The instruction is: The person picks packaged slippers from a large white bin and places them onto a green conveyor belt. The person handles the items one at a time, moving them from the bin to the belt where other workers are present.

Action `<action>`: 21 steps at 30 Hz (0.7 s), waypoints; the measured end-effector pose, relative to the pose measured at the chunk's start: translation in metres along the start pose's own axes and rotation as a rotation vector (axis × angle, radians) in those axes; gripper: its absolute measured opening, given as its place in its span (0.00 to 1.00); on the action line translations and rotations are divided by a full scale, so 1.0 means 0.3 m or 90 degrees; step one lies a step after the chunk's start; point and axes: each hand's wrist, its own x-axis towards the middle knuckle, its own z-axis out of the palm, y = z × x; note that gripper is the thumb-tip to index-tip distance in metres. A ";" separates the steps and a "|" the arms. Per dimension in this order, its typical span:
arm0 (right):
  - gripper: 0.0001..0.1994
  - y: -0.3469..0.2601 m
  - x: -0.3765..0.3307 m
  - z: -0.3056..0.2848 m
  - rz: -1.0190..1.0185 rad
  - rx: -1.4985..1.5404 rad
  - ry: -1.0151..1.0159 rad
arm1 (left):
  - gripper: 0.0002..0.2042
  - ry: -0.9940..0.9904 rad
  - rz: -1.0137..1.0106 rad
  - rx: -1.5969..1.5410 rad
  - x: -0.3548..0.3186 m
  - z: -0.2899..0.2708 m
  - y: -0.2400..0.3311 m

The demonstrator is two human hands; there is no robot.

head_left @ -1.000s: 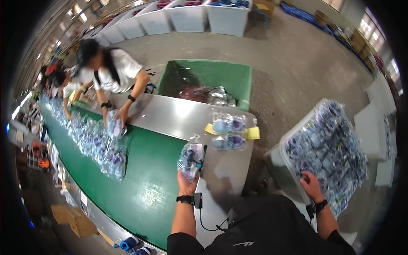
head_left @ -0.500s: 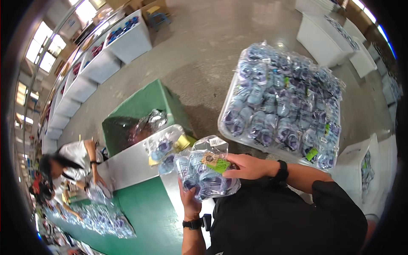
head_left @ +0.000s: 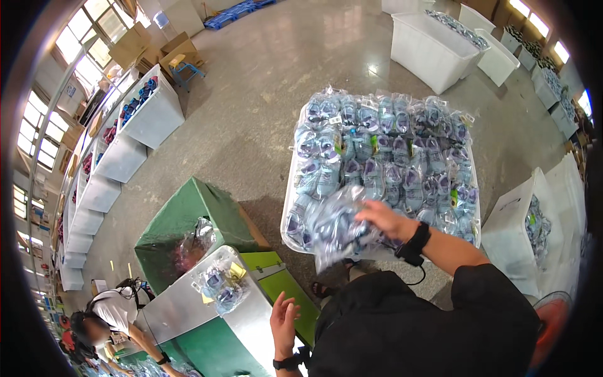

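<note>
My right hand (head_left: 384, 220) is closed on a clear plastic bag of light-blue and purple shoes (head_left: 336, 226), smeared by motion. That bag hangs over the near left part of a broad white tub (head_left: 286, 242), heaped with rows of similarly bagged shoes (head_left: 411, 179). My left hand (head_left: 285, 319), with nothing in it and its fingers apart and slightly bent, is beside the metal end of the worktable (head_left: 248, 311). On that metal surface lie more bagged blue shoes (head_left: 221, 286) with yellow pieces among them.
A green bin (head_left: 217, 207) with crumpled plastic stands beyond the worktable. At left, a co-worker (head_left: 116, 314) leans over the green belt. White tubs (head_left: 154, 119) of shoes line the left side; another tub (head_left: 512, 251) stands at right. A blue stool (head_left: 183, 74) is farther off.
My right hand has carried the bagged shoes off to the right, over the tub. My left hand has let go of them and stays by the table. The view has turned rightward.
</note>
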 end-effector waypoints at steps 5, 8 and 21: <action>0.23 -0.145 0.134 -0.279 -0.223 0.093 0.103 | 0.25 0.103 -0.051 0.035 -0.076 -0.086 -0.115; 0.25 -0.151 0.273 -0.456 -0.266 -0.011 0.264 | 0.25 0.158 -0.077 0.063 -0.133 -0.156 -0.174; 0.26 0.380 0.342 -0.317 -0.168 -0.170 0.286 | 0.19 0.521 -0.125 0.177 -0.459 -0.550 -0.579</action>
